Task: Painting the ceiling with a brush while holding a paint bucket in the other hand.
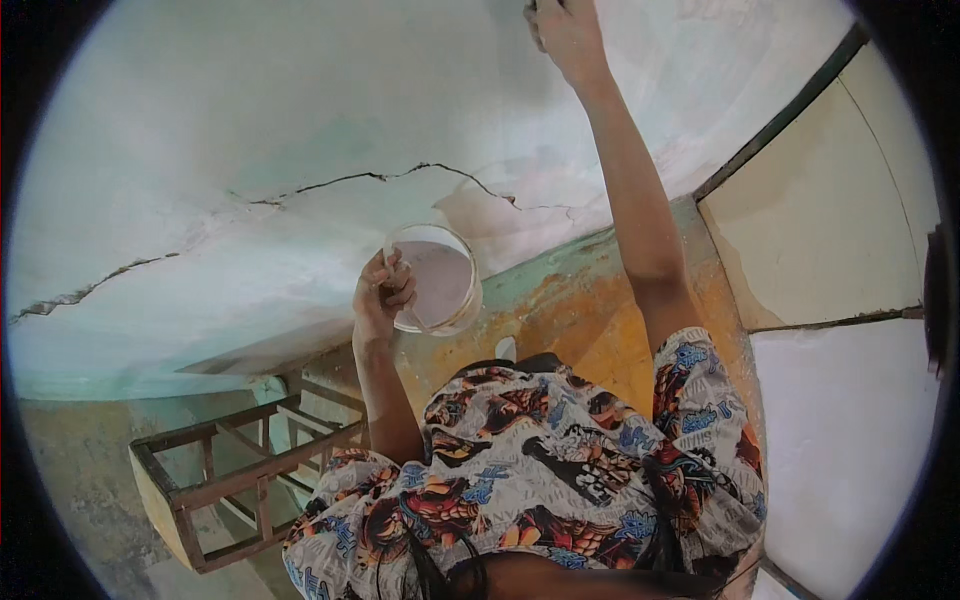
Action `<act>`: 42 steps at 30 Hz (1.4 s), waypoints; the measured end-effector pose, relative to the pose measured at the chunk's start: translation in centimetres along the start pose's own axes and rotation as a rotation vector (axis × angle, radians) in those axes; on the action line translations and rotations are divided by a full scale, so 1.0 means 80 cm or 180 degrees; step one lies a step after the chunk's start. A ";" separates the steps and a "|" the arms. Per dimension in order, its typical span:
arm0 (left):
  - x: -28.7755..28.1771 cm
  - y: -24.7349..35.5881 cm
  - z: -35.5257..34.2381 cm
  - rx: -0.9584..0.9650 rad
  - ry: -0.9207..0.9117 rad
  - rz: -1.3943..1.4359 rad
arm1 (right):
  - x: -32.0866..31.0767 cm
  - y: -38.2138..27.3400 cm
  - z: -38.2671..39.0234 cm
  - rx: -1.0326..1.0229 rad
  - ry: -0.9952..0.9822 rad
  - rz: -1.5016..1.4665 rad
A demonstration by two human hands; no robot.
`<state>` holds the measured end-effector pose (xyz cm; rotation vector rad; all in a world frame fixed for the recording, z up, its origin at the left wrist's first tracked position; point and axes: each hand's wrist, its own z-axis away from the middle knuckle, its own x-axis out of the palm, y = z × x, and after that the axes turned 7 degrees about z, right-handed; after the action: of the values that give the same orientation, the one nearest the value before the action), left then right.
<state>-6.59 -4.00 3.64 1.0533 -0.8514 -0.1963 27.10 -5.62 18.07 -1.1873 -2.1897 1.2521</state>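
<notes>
My left hand (384, 284) is closed around the handle of a whitish plastic bucket (471, 306) and holds it up in front of the wall. Pale pinkish-white liquid (440, 275) that looks like paint lies inside the bucket. My right arm stretches up to the top of the view, where my right hand (567, 38) is close to the pale wall (330, 90). Its fingers are curled, and the picture's upper edge cuts off whatever they grip.
A jagged crack (385, 177) runs across the whitish-green wall. At the lower left stands an open wooden frame (225, 490). Orange-yellow flaking plaster (590, 325) shows below the pale wall. To the right are cream panels (820, 210) with a dark strip (785, 112).
</notes>
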 end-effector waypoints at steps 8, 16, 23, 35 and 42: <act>-0.005 0.000 0.008 -0.0001 -0.0161 -0.0069 | 0.053 0.282 0.220 0.0979 -0.0338 -0.0074; 0.006 0.010 0.003 -0.0175 -0.0320 -0.0338 | 0.023 0.504 0.491 0.2693 -0.1409 0.1498; -0.011 0.004 -0.004 -0.0180 -0.0155 -0.0243 | -0.041 0.402 0.464 0.2350 -0.1106 0.1316; 0.006 -0.014 -0.021 0.0279 -0.0954 -0.0220 | -0.086 0.017 0.214 -0.0312 -0.2527 0.2257; 0.027 -0.008 -0.021 0.0223 -0.1150 -0.0336 | 0.025 0.017 0.215 -0.1535 -0.3497 0.3328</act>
<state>-3.76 -4.31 3.87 1.1479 -1.1342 -0.4584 15.54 -12.84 7.34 -2.4776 -2.7399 2.2435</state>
